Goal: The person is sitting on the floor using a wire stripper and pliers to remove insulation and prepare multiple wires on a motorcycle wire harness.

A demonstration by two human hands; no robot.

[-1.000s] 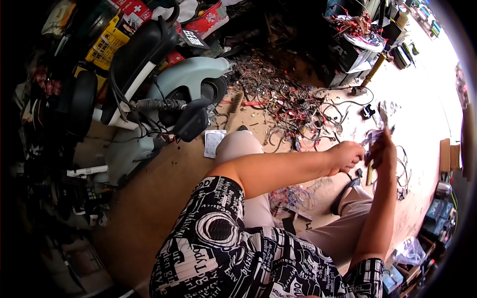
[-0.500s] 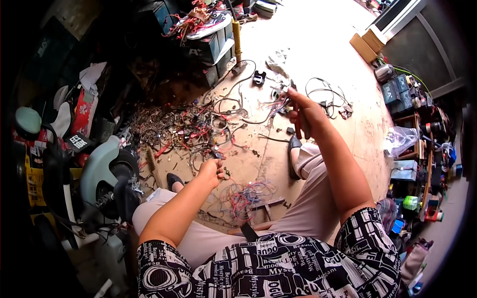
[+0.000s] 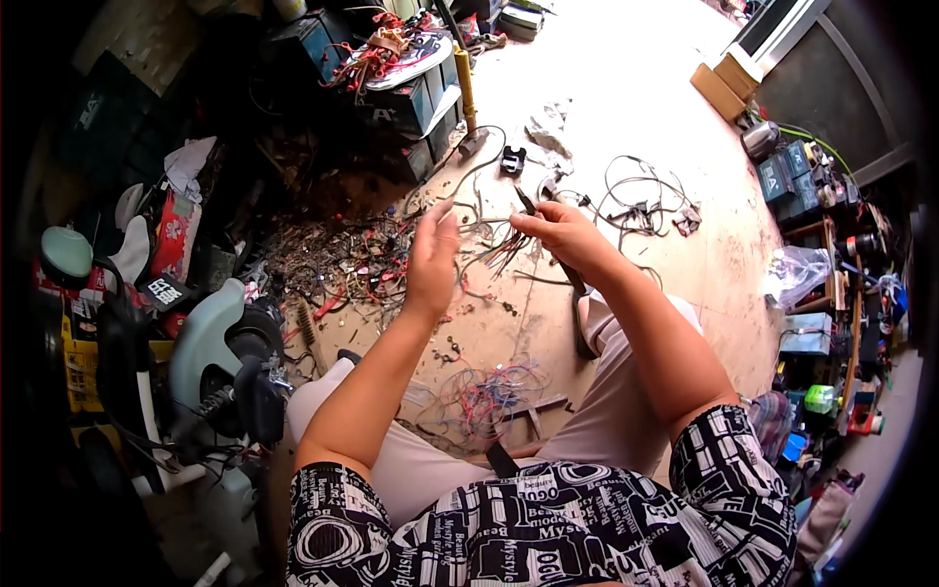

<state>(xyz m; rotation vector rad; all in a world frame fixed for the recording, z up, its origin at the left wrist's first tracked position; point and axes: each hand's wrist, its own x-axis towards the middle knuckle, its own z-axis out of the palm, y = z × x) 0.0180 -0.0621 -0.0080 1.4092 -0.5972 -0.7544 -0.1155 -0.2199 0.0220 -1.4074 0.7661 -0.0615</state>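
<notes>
My right hand (image 3: 567,235) is closed round dark pliers (image 3: 525,201), whose narrow jaws point up and away while a handle sticks out below the palm. Thin coloured wires (image 3: 505,252) hang beside its fingertips; whether the fingers pinch them too, I cannot tell. To the left, my left hand (image 3: 432,262) is raised with fingers stretched out and nothing visible in it. Beyond it spreads a heap of cable scraps (image 3: 377,259). Between my knees lies a loose tangle of thin red and blue wires (image 3: 484,401) on the floor.
A small black part (image 3: 513,159) and a looped black cable (image 3: 636,201) lie farther out. Batteries (image 3: 416,108) stand stacked at the back left. A grey-green moulded cover (image 3: 201,342) is near my left. Shelves with a clear plastic bag (image 3: 794,274) line the right.
My left hand has risen away from the floor and opened its fingers. My right hand has come down and left with the pliers, closer to the left hand.
</notes>
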